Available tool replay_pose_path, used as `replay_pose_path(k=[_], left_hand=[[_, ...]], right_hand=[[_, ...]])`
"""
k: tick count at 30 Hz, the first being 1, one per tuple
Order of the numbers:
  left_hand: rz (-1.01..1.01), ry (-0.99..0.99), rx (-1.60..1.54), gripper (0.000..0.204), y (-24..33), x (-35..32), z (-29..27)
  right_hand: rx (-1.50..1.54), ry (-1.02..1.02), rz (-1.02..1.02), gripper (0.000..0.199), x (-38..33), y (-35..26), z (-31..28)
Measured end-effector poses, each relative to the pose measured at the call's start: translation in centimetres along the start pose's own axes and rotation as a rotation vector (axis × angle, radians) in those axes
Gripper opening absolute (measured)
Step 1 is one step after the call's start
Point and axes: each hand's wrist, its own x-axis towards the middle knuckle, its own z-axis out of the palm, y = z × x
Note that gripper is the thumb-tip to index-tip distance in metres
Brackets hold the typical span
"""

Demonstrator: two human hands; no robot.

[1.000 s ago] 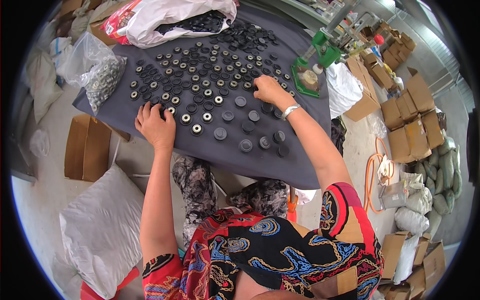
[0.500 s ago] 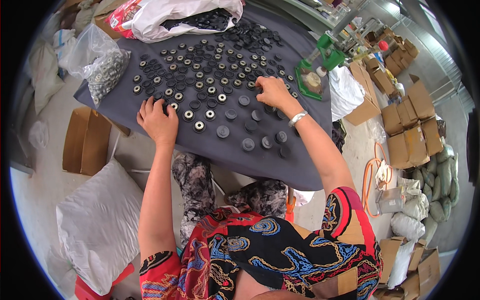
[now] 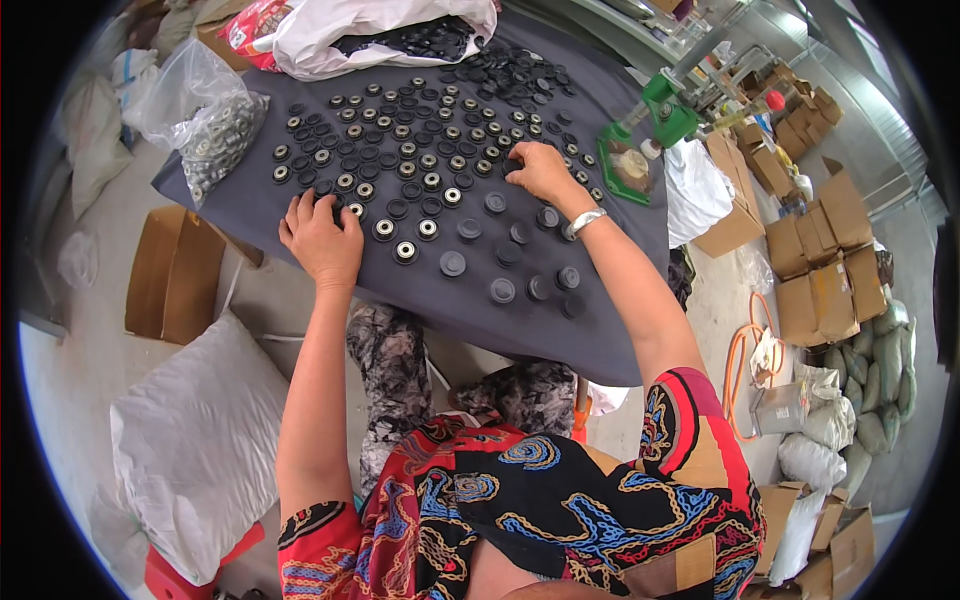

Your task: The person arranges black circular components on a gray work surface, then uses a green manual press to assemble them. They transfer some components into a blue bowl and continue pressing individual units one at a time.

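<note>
Rows of black plastic rings [image 3: 397, 209] cover the dark cloth, many with a silver ball bearing [image 3: 384, 230] seated in the middle. My left hand [image 3: 322, 238] rests at the near left edge of these rows, fingers curled down, a black ring [image 3: 337, 203] between thumb and forefinger. Farther right, my right hand [image 3: 546, 174], with a silver bangle on the wrist, pinches at the right side of the rows; its fingertips close on a dark ring, mostly hidden. Solid black round caps [image 3: 453, 264] lie scattered between my hands and the near table edge.
A clear bag of bearings [image 3: 222, 150] sits at the table's left corner. At the back stand a white sack [image 3: 330, 50] of black parts and a loose heap of black pieces [image 3: 515, 75]. A green hand press [image 3: 628, 165] occupies the right edge. Cardboard boxes [image 3: 822, 270] line the floor at right.
My right hand has shifted slightly, its fingertips staying among the rings. My left hand remains nearly in place, its fingers slightly repositioned. The whole view has drifted a little.
</note>
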Motion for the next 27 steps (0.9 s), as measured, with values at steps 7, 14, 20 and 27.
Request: replay_pose_path(k=[7, 14, 20, 27], left_hand=[[0.007, -0.003, 0.0, 0.022, -0.2, 0.2, -0.1], [-0.011, 0.014, -0.006, 0.023, 0.2, 0.3, -0.2], [-0.008, 0.0, -0.019, 0.023, 0.3, 0.2, -0.2], [-0.014, 0.001, -0.018, 0.023, 0.1, 0.1, -0.3]], right_hand=[[-0.018, -0.056, 0.065, 0.041, 0.4, -0.5, -0.3], [0.18, 0.099, 0.057, 0.035, 0.1, 0.8, -1.5], [-0.117, 0.006, 0.061, 0.029, 3.1, 0.9, -1.0], [-0.108, -0.053, 0.093, 0.037, 3.9, 0.9, 0.9]])
